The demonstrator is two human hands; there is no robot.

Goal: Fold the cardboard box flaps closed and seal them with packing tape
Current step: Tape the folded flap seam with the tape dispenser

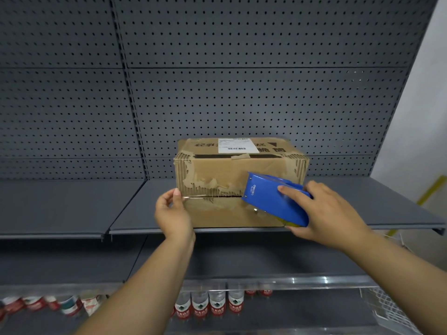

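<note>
A worn cardboard box [217, 170] with a white shipping label on top stands on a grey shelf [145, 209], its flapped face turned toward me. The two flaps meet at a horizontal seam. A strip of clear tape [212, 196] runs along that seam. My left hand [173, 213] pinches the tape's free end at the box's left edge. My right hand [324, 211] grips a blue tape dispenser [273, 198] pressed against the right part of the box's face.
A grey pegboard wall [242, 81] rises behind the box. Below, a lower shelf holds several water bottles [208, 305] with red labels. A white wire basket [391, 310] sits at the lower right. A white wall [423, 105] is on the right.
</note>
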